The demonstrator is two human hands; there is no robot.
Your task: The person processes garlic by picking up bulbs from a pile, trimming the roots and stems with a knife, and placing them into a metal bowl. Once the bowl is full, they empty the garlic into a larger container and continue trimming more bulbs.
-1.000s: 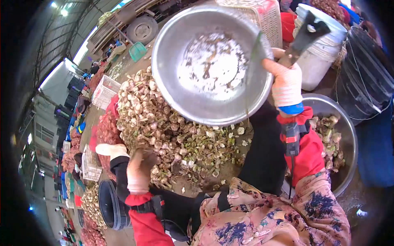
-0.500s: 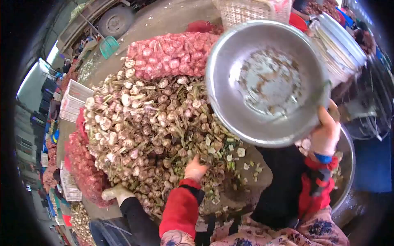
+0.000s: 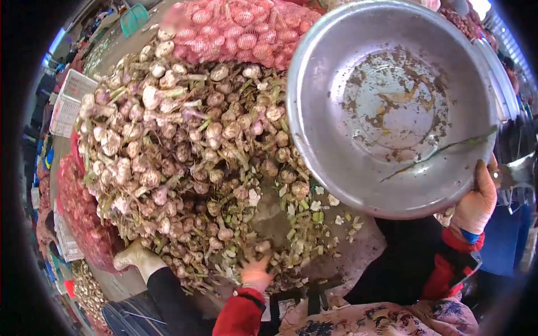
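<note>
A metal basin (image 3: 347, 168), tilted toward the camera, is gripped at its lower right rim by my right hand (image 3: 476, 207). Inside it lie brown scraps and a long green stalk (image 3: 437, 154). My left hand (image 3: 256, 273) rests with its fingers apart at the near edge of the garlic pile (image 3: 168, 145), among loose bulbs and cut stems, holding nothing that shows. Trimmed stem pieces and white skins (image 3: 308, 224) lie on the ground between the pile and the basin.
A full red mesh sack (image 3: 241, 31) lies behind the pile, another mesh sack (image 3: 87, 207) at its left. A person's bare foot (image 3: 137, 259) touches the pile's near left edge. White crates (image 3: 73, 101) stand at the far left, a green basket (image 3: 134, 19) farther back.
My left hand has moved down and nearer, and its fingers have spread. The basin is nearer the camera, shifted right. The view has tipped downward, and the right hand still holds the rim.
</note>
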